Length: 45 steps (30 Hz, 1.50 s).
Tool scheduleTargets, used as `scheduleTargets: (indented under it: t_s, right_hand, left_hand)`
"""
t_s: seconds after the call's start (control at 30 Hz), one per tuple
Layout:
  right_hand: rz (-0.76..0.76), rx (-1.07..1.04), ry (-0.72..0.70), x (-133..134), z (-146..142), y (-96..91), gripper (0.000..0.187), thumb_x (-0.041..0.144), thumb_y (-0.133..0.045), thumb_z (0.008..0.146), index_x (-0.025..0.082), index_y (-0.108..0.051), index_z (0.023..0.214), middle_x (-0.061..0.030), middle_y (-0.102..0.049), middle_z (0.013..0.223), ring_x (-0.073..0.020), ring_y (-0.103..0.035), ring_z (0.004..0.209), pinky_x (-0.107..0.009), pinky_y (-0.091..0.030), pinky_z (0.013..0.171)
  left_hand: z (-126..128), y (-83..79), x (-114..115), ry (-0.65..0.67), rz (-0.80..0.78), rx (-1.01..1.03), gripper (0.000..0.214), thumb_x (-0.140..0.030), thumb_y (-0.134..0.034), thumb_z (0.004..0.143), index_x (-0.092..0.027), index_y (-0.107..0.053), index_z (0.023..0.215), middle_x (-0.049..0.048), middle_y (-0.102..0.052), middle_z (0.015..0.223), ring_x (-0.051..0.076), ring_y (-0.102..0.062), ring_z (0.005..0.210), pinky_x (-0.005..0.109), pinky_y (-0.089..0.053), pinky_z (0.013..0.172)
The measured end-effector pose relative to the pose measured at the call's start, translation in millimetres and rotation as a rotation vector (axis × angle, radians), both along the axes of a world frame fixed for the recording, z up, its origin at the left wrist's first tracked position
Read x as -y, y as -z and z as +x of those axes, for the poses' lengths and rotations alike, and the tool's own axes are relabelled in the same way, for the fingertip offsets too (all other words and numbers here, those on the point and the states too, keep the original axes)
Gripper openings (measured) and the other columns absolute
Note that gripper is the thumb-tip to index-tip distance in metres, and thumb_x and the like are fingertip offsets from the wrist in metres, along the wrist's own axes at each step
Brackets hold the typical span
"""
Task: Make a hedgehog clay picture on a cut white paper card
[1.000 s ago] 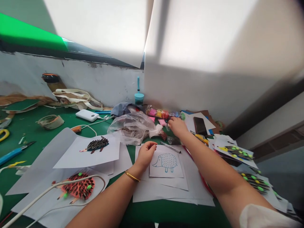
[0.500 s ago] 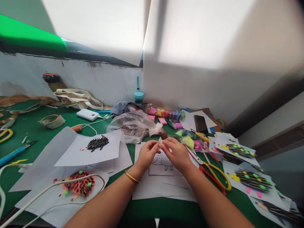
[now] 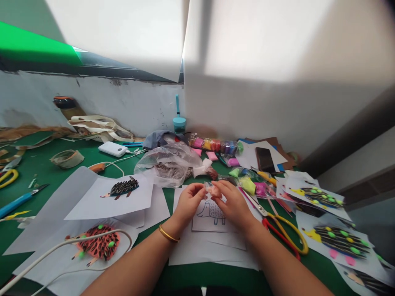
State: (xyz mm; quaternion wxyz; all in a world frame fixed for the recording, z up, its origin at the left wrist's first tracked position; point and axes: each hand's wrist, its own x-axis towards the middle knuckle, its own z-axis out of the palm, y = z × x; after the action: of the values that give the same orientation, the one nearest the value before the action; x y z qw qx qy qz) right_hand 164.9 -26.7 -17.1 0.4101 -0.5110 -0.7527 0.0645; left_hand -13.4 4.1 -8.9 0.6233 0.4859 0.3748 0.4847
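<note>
left hand (image 3: 188, 203) and right hand (image 3: 233, 204) are each pinched shut on one end of a small clear packet (image 3: 212, 190) of pink clay, just above the drawing (image 3: 211, 214); i judge it best to peel the wrap gently with the fingertips, kept low over the paper; the fingers hide the seam, so i cannot tell if it is open.

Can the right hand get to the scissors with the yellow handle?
Probably yes: the yellow-and-red-handled metal scissors lie uncovered just beside the right hand. But it and the left hand are both pinching a small clear packet of pinkish clay.
</note>
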Motion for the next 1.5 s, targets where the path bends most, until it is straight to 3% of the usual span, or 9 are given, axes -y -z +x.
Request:
scheduleTargets:
  t_s: [0.57,0.83,1.1,1.27,1.37,1.5]
  right_hand:
    - [-0.052,-0.092,-0.062,5.9,-7.9,-11.8,0.024,0.03,-0.055,0.096,0.024,-0.065,0.116,-0.0084,-0.066,0.11,-0.0223,-0.062,0.103,-0.038,-0.053,0.091]
    - [-0.05,-0.098,-0.048,4.3,-6.6,-10.6,0.025,0.032,-0.053,0.097,0.023,-0.066,0.116,-0.0089,-0.066,0.111,-0.0229,-0.062,0.104,-0.037,-0.052,0.092]
    - [-0.041,-0.097,-0.063,3.8,-7.4,-9.6,0.023,0.03,-0.052,0.098,0.023,-0.065,0.116,-0.0084,-0.065,0.111,-0.0223,-0.061,0.106,-0.037,-0.051,0.093]
    - [-0.025,-0.096,-0.067,4.7,-8.9,-10.7,0.023,0.028,-0.05,0.099,0.022,-0.063,0.117,-0.0081,-0.066,0.112,-0.0218,-0.06,0.109,-0.037,-0.049,0.097]
    - [-0.022,-0.095,-0.057,4.6,-9.6,-10.8,0.023,0.028,-0.049,0.099,0.022,-0.062,0.117,-0.0081,-0.066,0.111,-0.0219,-0.06,0.108,-0.038,-0.049,0.097]
    - [-0.019,-0.089,-0.066,3.3,-9.6,-7.6,0.023,0.029,-0.049,0.099,0.022,-0.062,0.116,-0.0086,-0.066,0.11,-0.0227,-0.06,0.106,-0.039,-0.051,0.095]
  left_hand:
    - [-0.3,-0.4,-1.3,0.006,-0.252,0.315,0.036,-0.029,-0.088,0.06,-0.016,-0.066,0.086,-0.0029,-0.064,0.069,0.007,-0.056,0.062,0.02,-0.045,0.064]
    - [-0.7,0.3,-1.0,0.03,-0.262,0.29,0.036,-0.023,-0.084,0.064,-0.016,-0.063,0.092,-0.0025,-0.064,0.075,0.007,-0.058,0.065,0.02,-0.045,0.066]
    - [-1.6,-1.1,-0.1,0.053,-0.218,0.283,0.037,-0.026,-0.083,0.066,-0.019,-0.051,0.083,-0.0048,-0.061,0.068,0.007,-0.057,0.062,0.02,-0.043,0.064]
    - [0.8,-2.1,0.5,0.017,-0.213,0.276,0.034,-0.028,-0.084,0.063,-0.018,-0.056,0.08,-0.0049,-0.06,0.068,0.007,-0.055,0.063,0.019,-0.043,0.064]
    - [0.5,3.0,-2.6,-0.035,-0.121,0.17,0.025,-0.026,-0.081,0.064,-0.017,-0.063,0.08,-0.0035,-0.062,0.069,0.008,-0.056,0.064,0.022,-0.045,0.066]
    - [-3.5,10.3,-5.7,-0.129,0.108,-0.13,0.01,-0.023,-0.07,0.072,-0.018,-0.073,0.08,0.0024,-0.069,0.079,0.015,-0.061,0.077,0.029,-0.048,0.077]
